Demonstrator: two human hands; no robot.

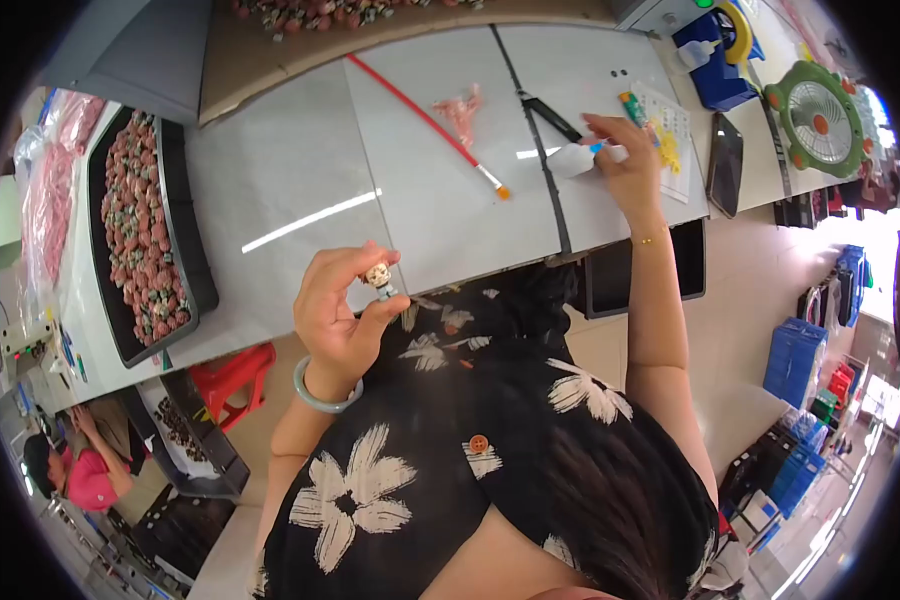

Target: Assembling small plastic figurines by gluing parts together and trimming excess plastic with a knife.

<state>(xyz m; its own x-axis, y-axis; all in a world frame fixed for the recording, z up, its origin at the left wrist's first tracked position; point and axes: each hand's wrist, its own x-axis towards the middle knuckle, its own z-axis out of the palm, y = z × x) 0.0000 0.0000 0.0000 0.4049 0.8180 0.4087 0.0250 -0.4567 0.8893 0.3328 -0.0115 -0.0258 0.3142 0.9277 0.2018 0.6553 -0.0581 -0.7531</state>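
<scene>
Between the thumb and fingers of my left hand point(338, 305), a small painted figurine point(379, 278) with a pale head and bluish lower part is pinched just above the table's near edge. My right hand point(630, 170) is farther off to the right, its fingers curled around the blue-tipped end of a small white plastic bottle point(570, 160). Beside that bottle lies a black-handled cutter or knife point(552, 117). A red-handled paintbrush point(425, 118) with an orange-tan tip slants across the middle of the table, and pink soft plastic scraps point(460, 112) rest to its right.
A black tray point(202, 250) of small reddish pieces stands at left; a cardboard box point(280, 85) holds more at the back. At right are a sheet with yellow bits point(668, 150), a phone point(726, 165), a blue tape dispenser point(715, 75) and a green fan point(820, 120).
</scene>
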